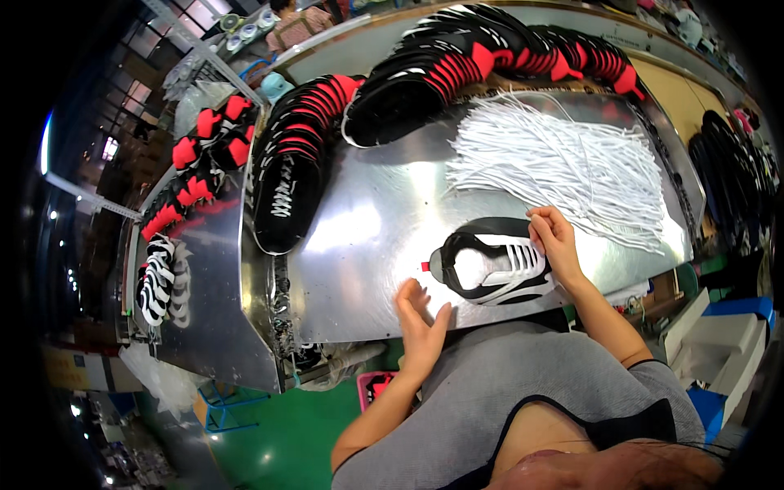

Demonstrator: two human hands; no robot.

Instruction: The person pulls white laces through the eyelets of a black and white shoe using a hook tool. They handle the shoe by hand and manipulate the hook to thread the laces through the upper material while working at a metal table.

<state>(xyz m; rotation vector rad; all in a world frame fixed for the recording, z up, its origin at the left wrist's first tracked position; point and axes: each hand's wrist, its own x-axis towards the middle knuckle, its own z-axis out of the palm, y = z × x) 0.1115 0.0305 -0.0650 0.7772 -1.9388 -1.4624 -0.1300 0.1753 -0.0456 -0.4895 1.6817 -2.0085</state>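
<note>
A black-and-white shoe upper (514,288) lies on the metal tabletop in front of me, its heel with a small red tab pointing left. White lace rows (523,259) cross its throat. My right hand (557,245) is over the toe end, thumb and fingers pinched together. What they hold, if anything, is too small to make out. Just left of the heel, my left hand (420,331) hovers by the table's near edge, fingers apart and nothing in them. A big pile of white shoelaces (563,167) spreads beyond my right hand.
Nested rows of black-and-red shoe uppers (290,175) curve along the table's left and far sides (408,94). More uppers (196,188) and a black-and-white bundle (155,286) sit on the left side table. A person (302,28) is beyond the far ledge. White boxes (719,343) stand at right.
</note>
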